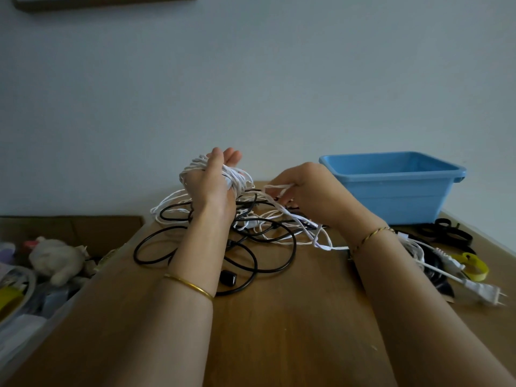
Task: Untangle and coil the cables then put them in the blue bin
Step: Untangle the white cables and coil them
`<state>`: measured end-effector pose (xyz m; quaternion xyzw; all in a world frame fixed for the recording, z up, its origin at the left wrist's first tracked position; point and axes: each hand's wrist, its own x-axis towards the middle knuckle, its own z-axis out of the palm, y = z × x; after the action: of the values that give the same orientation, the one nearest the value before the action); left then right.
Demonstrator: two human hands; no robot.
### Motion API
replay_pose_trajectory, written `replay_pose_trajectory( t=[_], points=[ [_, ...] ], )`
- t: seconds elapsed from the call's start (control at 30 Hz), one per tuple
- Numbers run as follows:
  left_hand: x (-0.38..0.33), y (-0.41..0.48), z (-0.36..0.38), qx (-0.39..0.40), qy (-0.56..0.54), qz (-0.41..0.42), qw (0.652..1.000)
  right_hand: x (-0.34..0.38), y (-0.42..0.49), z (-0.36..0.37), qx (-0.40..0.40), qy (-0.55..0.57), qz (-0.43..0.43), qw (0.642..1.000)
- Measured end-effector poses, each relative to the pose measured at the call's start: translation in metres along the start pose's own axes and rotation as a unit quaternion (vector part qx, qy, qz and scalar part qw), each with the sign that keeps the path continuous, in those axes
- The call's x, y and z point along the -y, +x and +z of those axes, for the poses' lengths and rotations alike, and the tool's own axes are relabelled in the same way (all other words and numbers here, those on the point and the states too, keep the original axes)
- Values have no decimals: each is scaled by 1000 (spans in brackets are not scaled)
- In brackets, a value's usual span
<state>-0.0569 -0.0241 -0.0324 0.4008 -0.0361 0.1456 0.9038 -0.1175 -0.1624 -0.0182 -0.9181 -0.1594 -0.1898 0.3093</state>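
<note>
Clutter fills the far left below the tabletop's edge, a pale stuffed toy (55, 258) lying among it beside a brown cardboard flap (69, 227). Above, a plain pale wall (251, 79) runs across the whole room, with the lower edge of a dark frame (103, 1) at its top left. The wooden tabletop (279, 331) carries a black cable (227, 277) in loose loops, tangled with strands of a white cable (240, 177). The left hand (212, 182) stands upright over the tangle, its grip apart with fingers straight, many turns of the white cable wound round its palm. Just right, the right hand (304, 188) has its grip pinched on a strand of the same white cable that runs down to the tabletop. Beyond it the blue bin (391, 196) sits at the back of the tabletop, well apart from the coil. At the far right lie black straps (446, 230), a yellow strap (474, 268) and a white plug (485, 293).
</note>
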Motion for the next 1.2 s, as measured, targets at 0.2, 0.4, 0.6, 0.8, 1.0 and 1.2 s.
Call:
replay_pose_trajectory(
  t=[0.2, 0.4, 0.6, 0.8, 1.0, 1.2],
  points=[
    [8, -10, -3, 89, 258, 123, 954, 5, 0, 5, -82, 90, 6, 993],
    [11, -16, -3, 188, 491, 148, 838, 3, -4, 0, -169, 257, 82, 948],
    [6, -15, -14, 308, 571, 17, 761, -7, -7, -22, -267, 569, 221, 745],
    [0, -21, -9, 402, 574, -40, 712, -25, -8, -33, -325, 685, 229, 610],
    [0, -9, -22, 269, 634, 50, 723, -27, -9, -37, -281, 673, 258, 634],
    [-14, -1, -23, 144, 580, 143, 789, -34, -5, -17, -103, 37, 226, 968]
  ],
)
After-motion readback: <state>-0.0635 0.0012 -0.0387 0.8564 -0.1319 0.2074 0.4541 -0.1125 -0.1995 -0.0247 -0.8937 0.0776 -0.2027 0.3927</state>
